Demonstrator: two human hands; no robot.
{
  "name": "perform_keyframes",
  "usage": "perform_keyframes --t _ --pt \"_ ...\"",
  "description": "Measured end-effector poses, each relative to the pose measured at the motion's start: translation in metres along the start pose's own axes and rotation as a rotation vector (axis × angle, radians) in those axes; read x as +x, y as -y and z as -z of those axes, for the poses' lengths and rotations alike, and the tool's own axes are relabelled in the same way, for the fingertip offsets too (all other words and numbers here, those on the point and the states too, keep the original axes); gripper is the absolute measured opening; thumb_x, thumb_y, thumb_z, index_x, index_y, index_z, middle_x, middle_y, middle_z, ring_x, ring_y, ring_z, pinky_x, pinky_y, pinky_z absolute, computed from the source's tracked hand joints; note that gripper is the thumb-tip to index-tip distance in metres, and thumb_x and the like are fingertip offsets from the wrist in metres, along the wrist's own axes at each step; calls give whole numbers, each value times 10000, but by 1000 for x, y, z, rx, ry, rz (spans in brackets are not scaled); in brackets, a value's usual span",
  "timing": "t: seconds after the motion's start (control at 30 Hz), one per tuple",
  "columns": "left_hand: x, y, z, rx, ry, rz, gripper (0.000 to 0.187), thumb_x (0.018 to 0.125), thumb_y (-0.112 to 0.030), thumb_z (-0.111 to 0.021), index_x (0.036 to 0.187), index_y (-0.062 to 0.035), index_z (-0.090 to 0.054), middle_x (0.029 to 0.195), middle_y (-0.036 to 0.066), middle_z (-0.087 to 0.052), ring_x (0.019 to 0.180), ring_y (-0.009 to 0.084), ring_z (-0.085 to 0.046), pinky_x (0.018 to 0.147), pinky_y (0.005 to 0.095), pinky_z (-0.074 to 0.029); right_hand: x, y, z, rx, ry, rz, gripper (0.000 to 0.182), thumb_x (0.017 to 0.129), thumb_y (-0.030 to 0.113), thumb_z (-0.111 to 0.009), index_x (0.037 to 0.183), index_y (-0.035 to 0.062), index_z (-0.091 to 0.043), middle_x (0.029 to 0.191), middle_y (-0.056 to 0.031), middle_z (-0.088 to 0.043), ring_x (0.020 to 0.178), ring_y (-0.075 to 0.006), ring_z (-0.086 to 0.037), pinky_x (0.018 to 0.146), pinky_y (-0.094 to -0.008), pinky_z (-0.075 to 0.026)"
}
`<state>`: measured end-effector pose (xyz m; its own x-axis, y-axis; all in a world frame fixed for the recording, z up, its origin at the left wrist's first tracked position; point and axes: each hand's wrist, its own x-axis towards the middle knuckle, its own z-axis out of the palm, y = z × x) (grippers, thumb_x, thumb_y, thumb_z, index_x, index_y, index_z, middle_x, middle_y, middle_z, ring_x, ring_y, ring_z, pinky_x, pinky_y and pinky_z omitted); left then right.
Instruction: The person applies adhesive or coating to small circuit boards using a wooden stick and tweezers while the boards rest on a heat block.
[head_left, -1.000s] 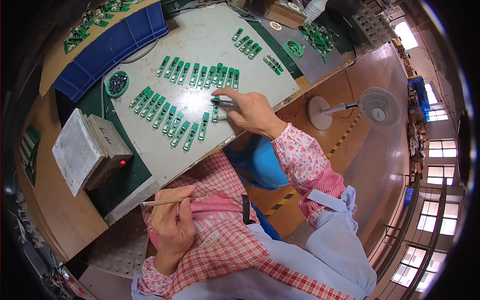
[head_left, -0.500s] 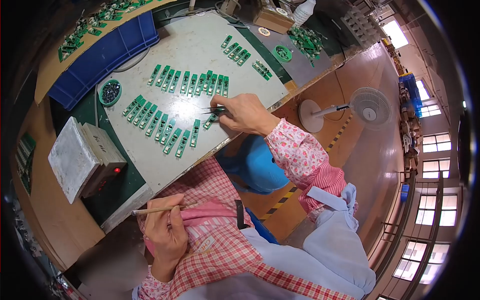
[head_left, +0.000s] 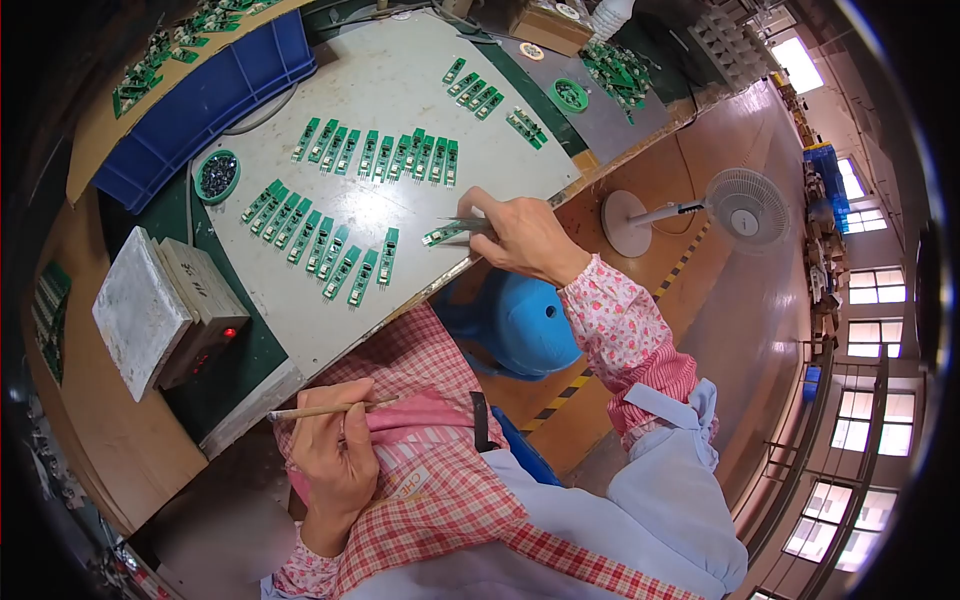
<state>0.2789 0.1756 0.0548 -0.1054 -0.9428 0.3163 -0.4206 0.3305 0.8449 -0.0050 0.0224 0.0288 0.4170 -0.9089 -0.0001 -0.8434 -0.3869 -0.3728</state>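
My right hand (head_left: pixel 530 238) is at the table's near edge, its thumb and fingers closed on metal tweezers (head_left: pixel 465 222). At the tweezers sits a small green circuit board (head_left: pixel 443 234), turned nearly sideways; whether the tips grip it is hard to tell. My left hand (head_left: pixel 335 465) is low in front of the checked apron, pinching a thin brush-like stick (head_left: pixel 312 410) that points left. Rows of green boards with small parts lie on the grey tabletop (head_left: pixel 340 80), the nearest single one (head_left: pixel 388 256) left of my right hand.
A green dish of dark parts (head_left: pixel 217 176) stands at the left, near a grey block-shaped device (head_left: pixel 150 315) and a blue bin (head_left: pixel 210 115). Another green dish (head_left: pixel 568 95) is at the far right. Beyond the edge are a blue stool (head_left: pixel 530 325) and a fan (head_left: pixel 745 210).
My right hand has moved slightly right and down. The board by the tweezers has turned from slanted to nearly sideways. My left hand keeps its pinch on the stick.
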Motion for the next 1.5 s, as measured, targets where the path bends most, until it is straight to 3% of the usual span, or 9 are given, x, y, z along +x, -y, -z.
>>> perform_keyframes --t 0.13,0.33,0.43,0.8,1.0,1.1,1.13,1.23,1.5 --pt "1 -2 -2 2 13 12 185 964 -16 -469 1049 43 -622 909 118 -617 795 185 -599 693 282 -489 -10 3 2 42 -15 -32 274 814 207 -610 1059 114 -529 650 -153 -640 597 -359 -627 591 -449 -491" --pt "4 -7 -8 -38 -11 66 150 931 -26 -538 1022 30 -642 867 131 -652 749 259 -597 679 343 -456 -19 -1 -2 129 -45 -102 275 814 222 -618 1043 93 -536 663 -142 -643 610 -352 -634 602 -455 -487" --pt "4 -2 -6 -3 31 28 186 971 -35 -471 1049 45 -620 923 122 -616 801 182 -600 696 283 -492 -25 -3 -10 183 -81 -109 270 820 228 -622 1039 94 -537 631 -125 -623 584 -338 -622 580 -452 -472" --pt "6 -1 -8 -1 60 21 194 979 -32 -459 1052 67 -610 932 131 -613 808 179 -600 697 278 -500 -44 11 -21 306 -95 -203 245 828 221 -644 1016 102 -542 584 -71 -575 519 -271 -596 517 -391 -442" --pt "7 1 -8 14 75 8 213 989 -52 -456 1064 72 -612 933 132 -612 809 175 -594 704 272 -493 -63 24 -18 284 -319 -375 252 912 291 -627 1038 78 -584 662 -83 -597 542 -232 -590 541 -361 -447" --pt "7 2 -9 15 82 18 225 995 -71 -455 1070 70 -614 930 130 -613 807 173 -590 712 270 -485 -78 21 -24 455 -265 -532 263 969 289 -565 1070 52 -617 687 -101 -594 588 -216 -586 569 -342 -444" --pt "7 3 -10 12 86 19 226 995 -73 -455 1071 70 -613 931 130 -613 807 172 -590 712 269 -484 -84 19 -26 556 -246 -514 280 999 266 -517 1102 35 -637 708 -82 -604 643 -168 -589 600 -310 -435" --pt "8 2 -11 -1 97 20 228 996 -74 -453 1071 71 -612 931 130 -611 803 170 -588 708 269 -482 -96 16 -34 765 -204 -525 281 1024 249 -490 1154 43 -630 699 6 -529 655 -60 -446 605 -219 -374" --pt "8 -1 -13 -13 81 28 198 970 -56 -483 1047 59 -625 911 128 -624 784 193 -590 696 288 -475 -94 8 -38 1001 -115 -530 279 1000 264 -541 1118 31 -638 761 3 -625 656 -39 -472 587 -193 -379"
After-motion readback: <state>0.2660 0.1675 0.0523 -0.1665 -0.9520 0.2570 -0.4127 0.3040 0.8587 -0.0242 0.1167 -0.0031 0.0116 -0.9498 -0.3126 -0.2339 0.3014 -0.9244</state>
